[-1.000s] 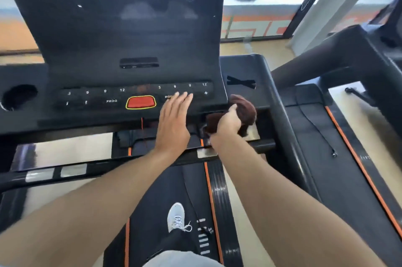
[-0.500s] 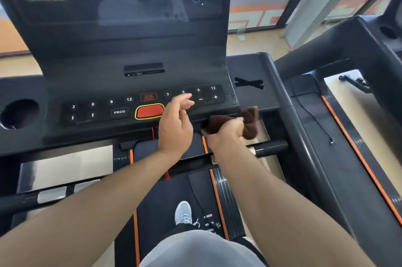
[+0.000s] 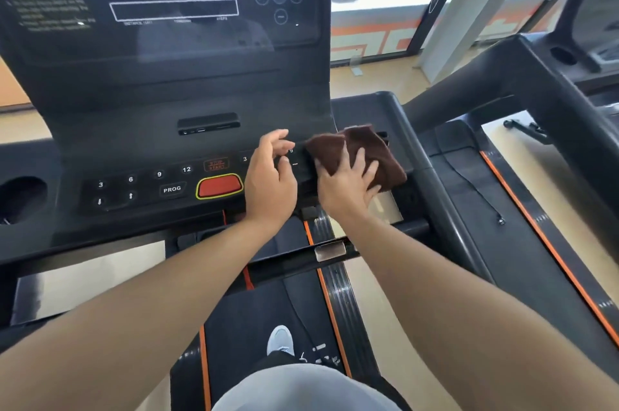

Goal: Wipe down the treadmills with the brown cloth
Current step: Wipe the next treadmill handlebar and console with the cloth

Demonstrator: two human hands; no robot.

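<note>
Here, at far left of the frame, a round cup recess point(image 3: 20, 198) sat in the matte black console point(image 3: 144, 129) of the near treadmill. Moving right along the lower panel: printed number keys, a PROG key point(image 3: 172, 189), and a glossy red stop button point(image 3: 219, 186) ringed in yellow. Above, the dark reflective screen point(image 3: 160, 5) filled the upper left and centre.

Left hand point(image 3: 270, 181), centre frame: fingers loosely curled over the keypad's right part, holding nothing; whether the tips touched the keys could not be told.

Right hand point(image 3: 348, 184), just right of the left hand: fingers spread flat, pressing the brown cloth point(image 3: 360, 151) onto the console's right end. The cloth looked soft, napped and folded, roughly rectangular, its long axis running from upper left to lower right. Most of it lay beyond and to the right of the fingertips, so the right hand alone had it; the left was near but apart from it.

Judgement: wiping in progress on the console's right end; the keypad and screen to the left may remain. A leftward stroke would carry the cloth across the keys, and the left hand lay in that path.

Far right: a second treadmill point(image 3: 542, 156), with smooth black frame and an orange-edged textured belt, not touched by either hand.
</note>
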